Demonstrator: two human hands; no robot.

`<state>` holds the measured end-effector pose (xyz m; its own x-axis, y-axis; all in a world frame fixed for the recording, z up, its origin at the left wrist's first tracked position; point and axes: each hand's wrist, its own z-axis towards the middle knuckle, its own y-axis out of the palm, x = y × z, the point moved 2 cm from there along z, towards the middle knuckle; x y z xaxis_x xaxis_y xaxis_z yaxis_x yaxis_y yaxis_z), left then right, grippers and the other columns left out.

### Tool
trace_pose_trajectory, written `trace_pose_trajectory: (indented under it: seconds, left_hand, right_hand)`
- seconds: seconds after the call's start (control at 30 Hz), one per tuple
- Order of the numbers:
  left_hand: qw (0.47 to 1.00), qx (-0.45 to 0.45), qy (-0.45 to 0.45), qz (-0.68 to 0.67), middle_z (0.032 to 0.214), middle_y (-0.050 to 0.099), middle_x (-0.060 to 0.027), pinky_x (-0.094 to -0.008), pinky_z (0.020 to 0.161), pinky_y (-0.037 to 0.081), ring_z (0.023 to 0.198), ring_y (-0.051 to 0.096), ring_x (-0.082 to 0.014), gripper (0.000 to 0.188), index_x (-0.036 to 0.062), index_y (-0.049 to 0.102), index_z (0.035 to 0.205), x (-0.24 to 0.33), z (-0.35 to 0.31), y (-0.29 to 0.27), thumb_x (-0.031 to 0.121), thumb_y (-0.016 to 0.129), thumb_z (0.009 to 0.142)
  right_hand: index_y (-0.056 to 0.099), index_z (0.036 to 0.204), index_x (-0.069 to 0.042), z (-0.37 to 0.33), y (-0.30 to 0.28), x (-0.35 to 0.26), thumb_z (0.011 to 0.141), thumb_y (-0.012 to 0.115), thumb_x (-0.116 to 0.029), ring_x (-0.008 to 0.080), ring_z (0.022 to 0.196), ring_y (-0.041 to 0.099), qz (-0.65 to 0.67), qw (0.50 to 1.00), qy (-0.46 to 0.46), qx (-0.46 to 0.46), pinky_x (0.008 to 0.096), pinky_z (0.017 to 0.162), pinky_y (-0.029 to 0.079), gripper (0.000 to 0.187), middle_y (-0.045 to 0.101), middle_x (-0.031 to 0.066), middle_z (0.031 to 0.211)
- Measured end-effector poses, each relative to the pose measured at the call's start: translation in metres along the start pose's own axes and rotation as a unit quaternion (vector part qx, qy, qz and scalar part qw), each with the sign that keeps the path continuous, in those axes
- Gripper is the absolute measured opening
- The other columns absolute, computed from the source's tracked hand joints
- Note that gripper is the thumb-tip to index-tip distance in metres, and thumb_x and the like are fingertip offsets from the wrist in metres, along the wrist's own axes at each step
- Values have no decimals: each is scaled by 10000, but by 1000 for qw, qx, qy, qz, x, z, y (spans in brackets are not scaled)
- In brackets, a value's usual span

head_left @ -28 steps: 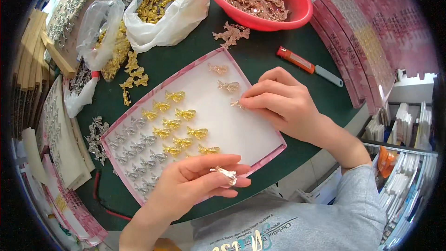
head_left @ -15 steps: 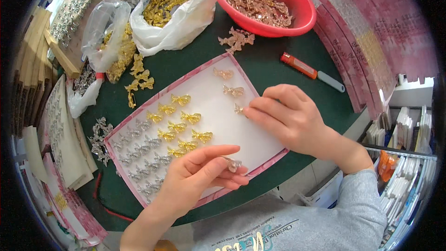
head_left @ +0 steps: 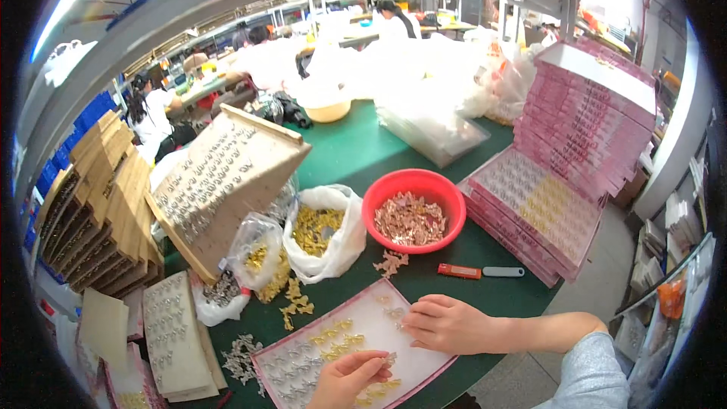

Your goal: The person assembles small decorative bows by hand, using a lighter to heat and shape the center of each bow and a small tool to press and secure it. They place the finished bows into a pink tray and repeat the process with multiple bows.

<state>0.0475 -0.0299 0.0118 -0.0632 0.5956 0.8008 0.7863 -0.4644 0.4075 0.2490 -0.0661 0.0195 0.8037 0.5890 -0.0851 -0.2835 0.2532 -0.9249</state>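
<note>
My left hand pinches a small rose-gold bow ornament between thumb and fingertips, over the near part of a white panel with a pink marbled rim. My right hand is closed at the panel's right side, its fingertips on a rose-gold bow; the fingers partly cover it. Other rose-gold bows lie above it in a line. Gold bows form rows on the panel's middle, and silver bows fill its left part.
A red bowl of rose-gold pieces, a white bag of gold pieces and a cutter-like red-and-grey tool stand beyond the panel. Pink-edged trays are stacked at right, wooden boards at left. People work in the background.
The view has tilted up, so the far table and the room now show and the panel sits lower in the picture. Both hands keep nearly the same places over the panel.
</note>
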Motion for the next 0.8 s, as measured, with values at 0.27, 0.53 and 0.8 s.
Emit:
trace_pose_trajectory:
  seconds: [0.27,0.53,0.8]
  left_hand:
    - [996,-3,79,44,877,619,-99,-253,727,489,783,601,-147,197,-27,580,1004,12,2,1,73,557,836]
    - [990,11,138,32,890,619,-140,-281,735,508,806,615,-182,199,-51,558,1002,24,3,-1,20,561,815]
    - [986,44,163,-9,916,613,-137,-275,742,502,809,612,-177,204,-50,556,1013,30,13,-1,17,553,820]
  right_hand:
    - [568,920,-15,23,-6,-16,825,577,-130,168,715,611,486,857,172,8,284,637,500,149,607,93,838]
    - [563,945,14,39,0,-5,849,556,-119,86,719,584,645,725,242,-20,223,649,489,164,602,49,838]
    - [551,977,19,49,-3,9,848,558,-101,100,742,587,686,703,189,4,223,669,484,177,604,60,859]
